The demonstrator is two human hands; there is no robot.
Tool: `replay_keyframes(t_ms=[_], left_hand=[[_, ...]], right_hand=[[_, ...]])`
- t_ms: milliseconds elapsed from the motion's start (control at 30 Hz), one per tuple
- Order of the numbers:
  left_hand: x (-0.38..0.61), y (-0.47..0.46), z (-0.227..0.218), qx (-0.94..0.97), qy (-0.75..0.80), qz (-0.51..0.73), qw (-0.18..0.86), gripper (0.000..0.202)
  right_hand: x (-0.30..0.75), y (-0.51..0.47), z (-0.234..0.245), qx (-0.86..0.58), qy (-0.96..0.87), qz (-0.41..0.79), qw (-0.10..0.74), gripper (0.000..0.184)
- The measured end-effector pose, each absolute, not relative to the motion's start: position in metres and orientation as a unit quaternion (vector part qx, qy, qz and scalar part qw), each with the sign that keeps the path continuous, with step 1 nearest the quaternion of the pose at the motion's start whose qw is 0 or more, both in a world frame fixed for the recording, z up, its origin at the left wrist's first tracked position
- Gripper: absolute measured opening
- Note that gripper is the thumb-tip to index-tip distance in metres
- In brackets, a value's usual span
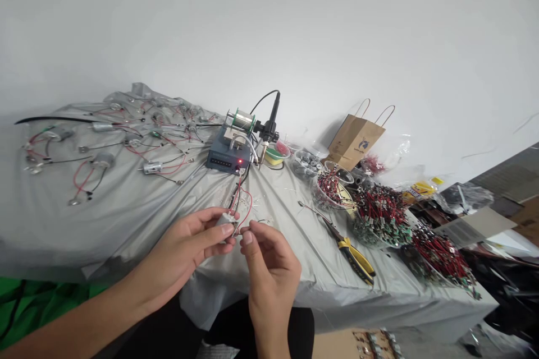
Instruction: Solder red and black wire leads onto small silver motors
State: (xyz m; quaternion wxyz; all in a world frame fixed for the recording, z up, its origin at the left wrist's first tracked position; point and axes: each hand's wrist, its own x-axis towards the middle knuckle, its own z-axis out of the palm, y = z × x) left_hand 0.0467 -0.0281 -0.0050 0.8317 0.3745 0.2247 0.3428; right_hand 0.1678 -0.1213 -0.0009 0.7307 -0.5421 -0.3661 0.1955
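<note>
Grey plastic sheeting [126, 230] covers the desk, and we look down on it with both hands at lower centre. Our left hand [185, 252] holds a small silver electric motor [225, 225] between its thumb and fingers, just in front of the bottom edge of the blue soldering station. Our right hand [269, 258] is just beside the motor, with thumb and forefinger drawn into a narrow pinch; whether a wire lies in that pinch is too small to tell. Thin red wires [244, 202] rise from the motor towards the station.

We see the blue metal soldering station [223, 151] at centre with a lit red light, a spool of silver solder wire [243, 120] on top, and a black-handled soldering iron [270, 123] in a stand beside it. Silver motors with red and black leads [103, 160] lie scattered at upper left. To the right are yellow-handled pliers [353, 258], clear bowls heaped with red-wired green parts [379, 216], and a brown paper bag [356, 140].
</note>
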Motion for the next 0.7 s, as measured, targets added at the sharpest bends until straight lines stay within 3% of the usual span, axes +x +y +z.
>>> replay_keyframes(t_ms=[433,567,700], left_hand=[[0.05,-0.031,-0.005,0.412,0.247,0.319,0.817,0.034],[0.051,-0.032,-0.008,0.421,0.248,0.323,0.81,0.034],[0.05,-0.034,-0.009,0.42,0.266,0.34,0.798,0.049]], right_hand=[[0.157,-0.114,-0.003,-0.495,-0.368,0.077,0.784,0.045],[0.157,-0.115,-0.008,-0.506,-0.364,0.082,0.777,0.032],[0.159,-0.118,-0.01,-0.56,-0.355,0.117,0.739,0.013]])
